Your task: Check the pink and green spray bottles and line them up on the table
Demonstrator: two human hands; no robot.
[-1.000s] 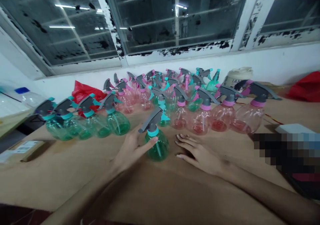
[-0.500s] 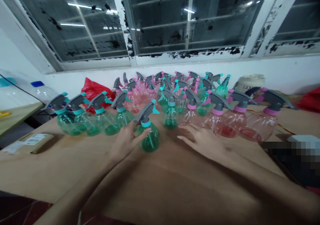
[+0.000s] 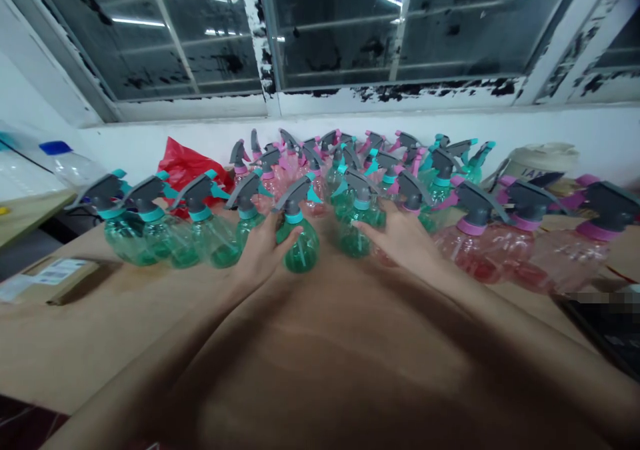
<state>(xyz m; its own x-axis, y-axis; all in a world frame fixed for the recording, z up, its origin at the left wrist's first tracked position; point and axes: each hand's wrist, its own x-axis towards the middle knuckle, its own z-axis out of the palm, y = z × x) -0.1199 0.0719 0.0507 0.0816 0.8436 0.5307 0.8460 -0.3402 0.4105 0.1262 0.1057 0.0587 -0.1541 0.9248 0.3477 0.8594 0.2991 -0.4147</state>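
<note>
My left hand [image 3: 261, 251] is wrapped round the left side of a green spray bottle [image 3: 301, 253] with a grey and turquoise trigger head. Its thumb lies across the front of the bottle. A second green spray bottle [image 3: 354, 240] stands a little to the right, with my right hand [image 3: 404, 238] closed on its right side. The thumb shows in front of it, while the other fingers are partly hidden behind. Just behind that hand is a pink-collared spray bottle [image 3: 413, 200], its body mostly covered by the hand.
More green spray bottles [image 3: 215, 240] line up at left, and pink ones [image 3: 474, 247] at right. Several others crowd against the wall beneath the window. A red plastic bag [image 3: 183, 163], a small carton [image 3: 55, 280] and a cream-coloured bag [image 3: 543, 160] also lie on the wooden table [image 3: 300, 343].
My left hand has pushed its green bottle back, level with the row. My right hand has moved forward and closed on the second green bottle. The view has shifted slightly.
</note>
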